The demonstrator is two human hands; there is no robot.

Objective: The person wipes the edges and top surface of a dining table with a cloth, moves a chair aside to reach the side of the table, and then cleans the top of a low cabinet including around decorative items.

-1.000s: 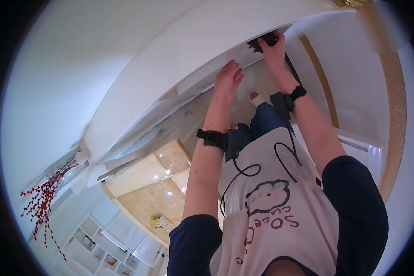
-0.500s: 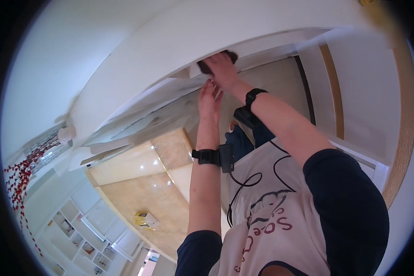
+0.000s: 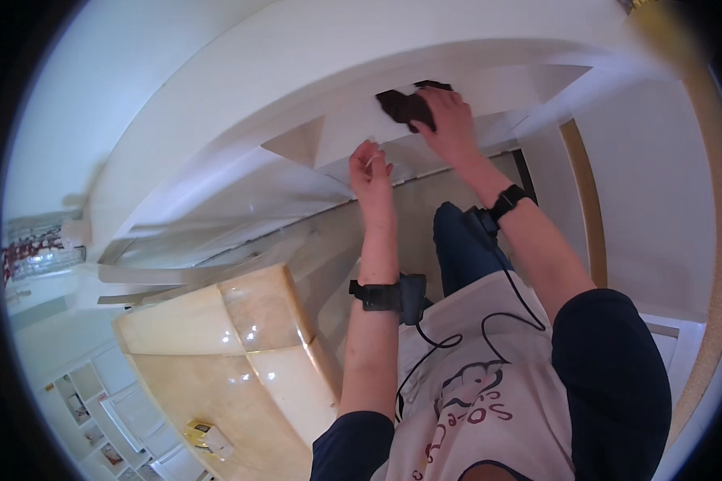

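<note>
My right hand [image 3: 448, 120] grips a dark brown cloth [image 3: 409, 108] and presses it against a white surface [image 3: 349, 120] inside a recess below a curved white edge. Part of the cloth spreads out to the left of the fingers. Lower and to the left, my left hand [image 3: 371, 168] is raised near the recess's lower edge, its fingers curled inward. A small pale bit shows at its fingertips, too small to name. Both wrists wear black straps with small boxes, from which black cables run.
A glossy beige tiled table [image 3: 233, 353] stands at the lower left with a yellow and white packet [image 3: 208, 439] on it. Red-beaded branches in a glass vase [image 3: 44, 252] are at the far left. A tan-edged panel [image 3: 583, 200] stands on the right.
My right hand has moved right with the cloth, and more of the cloth now shows. My left hand's fingers, straighter before, have curled. The view has shifted, showing more of the recess.
</note>
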